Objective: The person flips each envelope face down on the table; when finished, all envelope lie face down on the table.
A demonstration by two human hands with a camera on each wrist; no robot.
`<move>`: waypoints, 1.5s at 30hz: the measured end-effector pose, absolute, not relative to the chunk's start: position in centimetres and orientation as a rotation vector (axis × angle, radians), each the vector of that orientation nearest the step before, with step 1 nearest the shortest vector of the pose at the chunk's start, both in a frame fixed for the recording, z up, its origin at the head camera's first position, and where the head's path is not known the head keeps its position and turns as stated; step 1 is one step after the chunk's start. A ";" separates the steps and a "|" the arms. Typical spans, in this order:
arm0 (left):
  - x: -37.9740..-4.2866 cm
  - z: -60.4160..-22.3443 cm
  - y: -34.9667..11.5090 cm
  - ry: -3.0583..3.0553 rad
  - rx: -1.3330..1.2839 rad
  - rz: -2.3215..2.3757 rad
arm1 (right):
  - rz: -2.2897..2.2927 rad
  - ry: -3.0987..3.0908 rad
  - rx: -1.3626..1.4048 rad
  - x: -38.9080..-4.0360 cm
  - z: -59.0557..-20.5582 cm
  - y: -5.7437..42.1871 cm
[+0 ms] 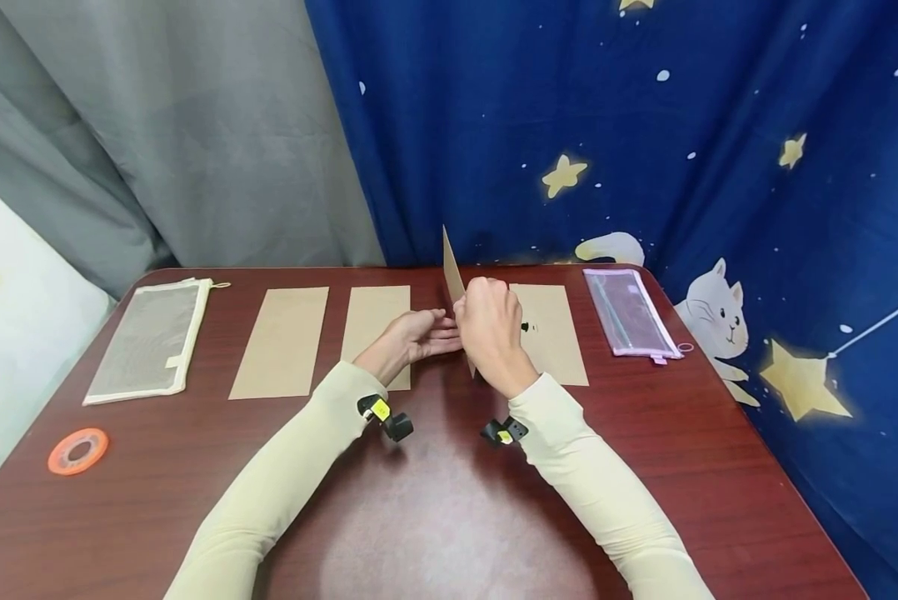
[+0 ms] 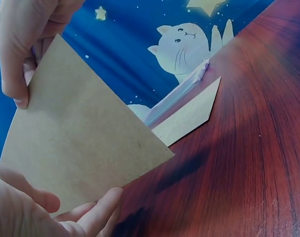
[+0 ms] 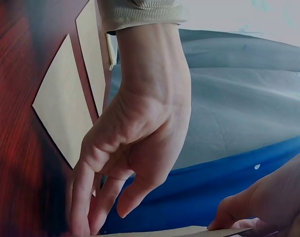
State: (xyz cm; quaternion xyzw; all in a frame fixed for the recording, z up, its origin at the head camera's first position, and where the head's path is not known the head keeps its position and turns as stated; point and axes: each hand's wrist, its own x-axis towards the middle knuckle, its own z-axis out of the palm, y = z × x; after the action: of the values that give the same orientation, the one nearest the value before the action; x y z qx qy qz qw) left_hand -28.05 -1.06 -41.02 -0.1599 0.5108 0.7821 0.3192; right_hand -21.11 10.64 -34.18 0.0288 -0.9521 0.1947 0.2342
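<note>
A brown kraft-paper card (image 1: 452, 268) stands on edge above the table, seen nearly side-on in the head view. My right hand (image 1: 491, 327) pinches it near one edge, fingers curled. In the left wrist view the broad face of the card (image 2: 88, 118) is plain, and the right hand (image 2: 26, 42) grips its upper left side. My left hand (image 1: 421, 335) is at the card's other face, fingers extended and thumb apart; its fingertips are right at the lower edge. The right wrist view shows the left hand (image 3: 140, 138) with long, loose fingers.
Two similar cards (image 1: 280, 342) (image 1: 377, 310) lie left of the hands, another card (image 1: 557, 342) with small dark marks to the right. A cream mesh pouch (image 1: 145, 337) and an orange tape roll (image 1: 78, 452) lie at left, a purple zip pouch (image 1: 632, 312) at far right. Curtains hang behind the table.
</note>
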 end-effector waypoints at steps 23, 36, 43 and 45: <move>-28.2 -41.0 -2.6 1.524 -0.390 1.988 | 0.685 -2.742 0.100 -21.2 -33.9 12.8; -27.8 -40.3 -3.9 1.742 -0.299 1.939 | 0.895 -2.664 0.016 -22.0 -34.5 14.9; -27.8 -39.9 -4.5 1.809 -0.246 1.999 | 0.989 -2.604 -0.010 -22.9 -35.3 15.9; -27.9 -39.8 -4.6 1.817 -0.237 2.019 | 1.012 -2.601 -0.025 -23.3 -35.5 16.1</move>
State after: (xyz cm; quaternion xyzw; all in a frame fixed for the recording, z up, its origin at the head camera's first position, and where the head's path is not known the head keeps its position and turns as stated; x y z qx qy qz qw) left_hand -27.89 -4.63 -39.79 -0.0849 0.6522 0.7246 0.2058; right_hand -23.25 16.10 -35.45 -0.0086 -0.9176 0.3570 0.1744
